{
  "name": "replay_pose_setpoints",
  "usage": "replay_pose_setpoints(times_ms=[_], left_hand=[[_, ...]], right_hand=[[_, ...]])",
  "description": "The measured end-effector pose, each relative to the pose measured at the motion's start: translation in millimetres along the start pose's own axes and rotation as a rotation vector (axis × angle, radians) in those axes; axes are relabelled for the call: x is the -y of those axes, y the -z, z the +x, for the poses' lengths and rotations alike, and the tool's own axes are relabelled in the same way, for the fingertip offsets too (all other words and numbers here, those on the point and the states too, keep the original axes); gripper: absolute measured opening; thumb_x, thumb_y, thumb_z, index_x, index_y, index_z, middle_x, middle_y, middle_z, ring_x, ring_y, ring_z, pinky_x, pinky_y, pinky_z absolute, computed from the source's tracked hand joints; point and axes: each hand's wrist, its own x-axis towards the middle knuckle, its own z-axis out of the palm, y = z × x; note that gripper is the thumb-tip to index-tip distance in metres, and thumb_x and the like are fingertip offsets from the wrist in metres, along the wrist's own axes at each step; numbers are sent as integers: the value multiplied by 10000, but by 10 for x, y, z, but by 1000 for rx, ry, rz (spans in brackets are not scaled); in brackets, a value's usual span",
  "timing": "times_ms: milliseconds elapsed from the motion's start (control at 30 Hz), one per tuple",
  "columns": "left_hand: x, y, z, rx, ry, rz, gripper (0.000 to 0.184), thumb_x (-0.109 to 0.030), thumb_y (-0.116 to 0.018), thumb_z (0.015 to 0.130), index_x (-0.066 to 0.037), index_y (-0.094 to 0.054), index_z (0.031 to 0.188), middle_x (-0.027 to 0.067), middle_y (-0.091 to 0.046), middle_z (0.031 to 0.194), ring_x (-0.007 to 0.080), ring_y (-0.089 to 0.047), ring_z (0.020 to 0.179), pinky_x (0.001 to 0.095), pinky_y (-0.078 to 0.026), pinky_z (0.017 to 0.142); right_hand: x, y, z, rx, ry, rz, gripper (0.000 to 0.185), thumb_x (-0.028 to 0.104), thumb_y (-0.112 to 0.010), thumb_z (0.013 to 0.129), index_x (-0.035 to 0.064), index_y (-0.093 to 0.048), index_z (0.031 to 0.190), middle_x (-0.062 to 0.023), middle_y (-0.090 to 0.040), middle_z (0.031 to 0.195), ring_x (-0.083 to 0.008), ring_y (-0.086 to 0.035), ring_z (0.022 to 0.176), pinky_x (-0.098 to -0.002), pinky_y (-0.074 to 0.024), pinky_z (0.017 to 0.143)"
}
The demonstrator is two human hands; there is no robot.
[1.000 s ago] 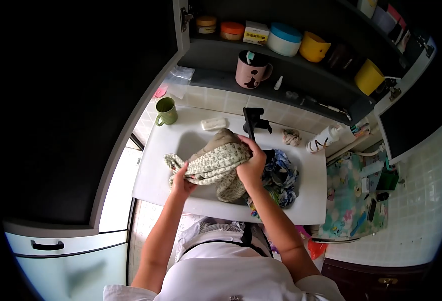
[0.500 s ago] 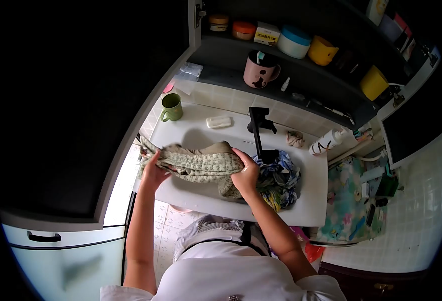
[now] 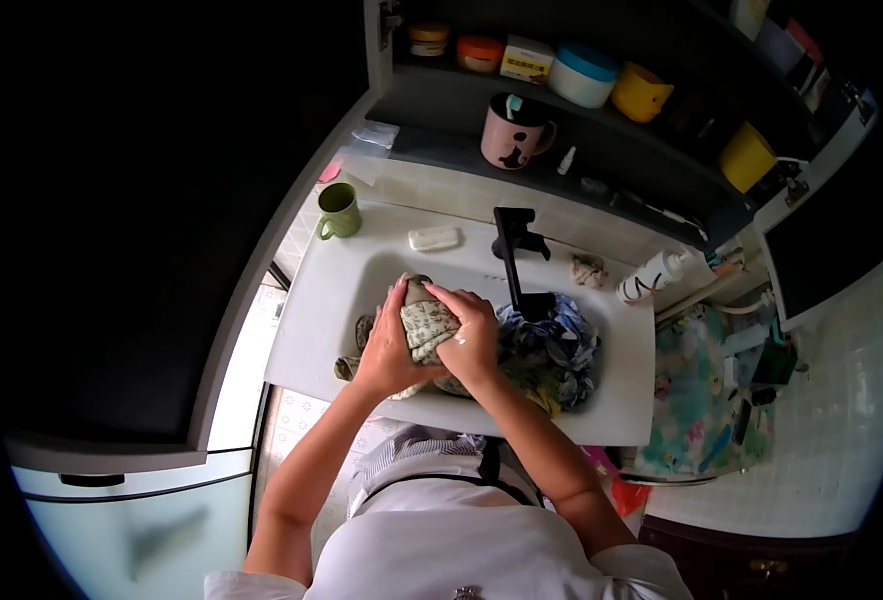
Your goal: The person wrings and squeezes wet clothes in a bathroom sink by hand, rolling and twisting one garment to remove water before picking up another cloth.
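Shirt: white (image 3: 466, 545), filling the near edge, the person standing at the sink.
Left hand: (image 3: 389, 348) pressing on the cloth from its left side, fingers pointing forward, curling partway round it.
Right hand: (image 3: 470, 338) pressing from the right, fingers bending over the far end; a white fleck is showing on its back.
Grip: both hands closing partway, palms facing, holding the bundle between them.
Cloth: patterned (image 3: 428, 328), bunching between the palms over the left part of the basin; loose folds are sticking out left of the left hand. Cannot tell how much is resting on the bottom.
Sink: white (image 3: 621, 405), its basin holding the blue clothes on the right.
Blue clothes: (image 3: 566, 345) lying in a crumpled heap, some yellow showing at the near side.
Faucet: black (image 3: 511, 250), spout reaching over the heap.
Soap: white bar (image 3: 433, 238), lying on the far ledge.
Green mug: (image 3: 339, 215) standing at the far left corner; contents not showing clearly.
Bottle: white (image 3: 651, 278), standing near the far right corner, a small rag (image 3: 588, 269) lying left of it.
Pink mug: (image 3: 508, 143) standing on the lower shelf, holding a toothbrush (image 3: 513, 103).
Blue-lidded tub: (image 3: 581, 82) sitting on the upper shelf, lid covering its contents.
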Motion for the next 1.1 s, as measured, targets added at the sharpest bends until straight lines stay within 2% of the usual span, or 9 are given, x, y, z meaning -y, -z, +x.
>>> replay_pose_setpoints(times_ms=[167, 300, 533, 800, 833, 933, 967, 1067, 1100], left_hand=[[-94, -12, 198, -96, -125, 98, 953, -80, -796, 542, -142, -378, 1396, 160, -625, 1154, 359, -610, 1010, 398, -513, 850], [-330, 124, 309, -140, -267, 113, 690, -5, -720, 507, -171, -622, 1170, 74, -677, 970, 297, -644, 878, 383, -530, 754], [-502, 115, 376, -13, -449, 303, 569, -17, -677, 506, -168, -679, 1054, 47, -635, 811, 274, -621, 759, 387, -505, 662], [-346, 291, 363, -161, -189, -124, 716, 112, -678, 557, -96, -572, 1233, 128, -652, 1109, 284, -629, 1044, 339, -503, 889], [-221, 331, 345, -22, -135, -151, 865, 79, -755, 605, -60, -404, 1383, 169, -531, 1318, 272, -524, 1220, 332, -433, 994], [-65, 144, 231, 154, -66, -401, 1074, 4, -822, 636, -49, -166, 1484, 229, -379, 1430, 303, -425, 1307, 349, -378, 1049], [-38, 47, 178, 217, -7, -550, 1313, -223, -908, 600, -13, 39, 1485, 293, -185, 1496, 367, -273, 1386, 400, -287, 1109], [283, -279, -81, 15, -167, -112, 1486, -402, -939, 474, 13, 81, 1471, 313, -91, 1511, 409, -168, 1414, 465, -217, 1131], [373, -453, -133, -48, -77, -244, 1592, -537, -921, 368, 41, 85, 1458, 316, -13, 1518, 451, -63, 1420, 522, -141, 1139]], right_hand=[[-116, 211, 7, -32, 38, -21, 498, -67, -602, 629, 47, -653, 1111, -142, -642, 861, -323, -612, 795, -365, -482, 719], [-421, 252, -236, -108, 89, -62, 587, -41, -647, 650, 69, -599, 1224, -151, -649, 971, -337, -622, 880, -376, -495, 780], [-598, 47, -583, -85, -111, 212, 795, 99, -783, 679, 74, -422, 1387, -188, -602, 1200, -315, -593, 1106, -368, -464, 936], [-419, 98, -260, -160, -263, 418, 458, -87, -600, 729, -27, -602, 1182, -141, -683, 1036, -169, -629, 980, -294, -474, 882], [-369, 104, -198, -206, -275, 432, 462, -105, -578, 722, -30, -606, 1177, -139, -681, 1044, -169, -628, 981, -296, -474, 885], [-90, 192, -45, -282, -319, 505, 459, -147, -467, 733, -51, -621, 1154, -135, -675, 1059, -175, -623, 981, -300, -470, 900], [-58, 189, -24, -289, -336, 545, 456, -149, -449, 740, -53, -622, 1151, -135, -673, 1058, -176, -621, 983, -301, -470, 902], [42, 177, 21, -364, -462, 756, 440, -146, -382, 768, -55, -638, 1115, -137, -659, 1074, -192, -621, 985, -314, -481, 912], [95, 204, 35, -395, -501, 830, 437, -143, -375, 773, -54, -642, 1108, -137, -656, 1080, -196, -623, 983, -318, -485, 913]])
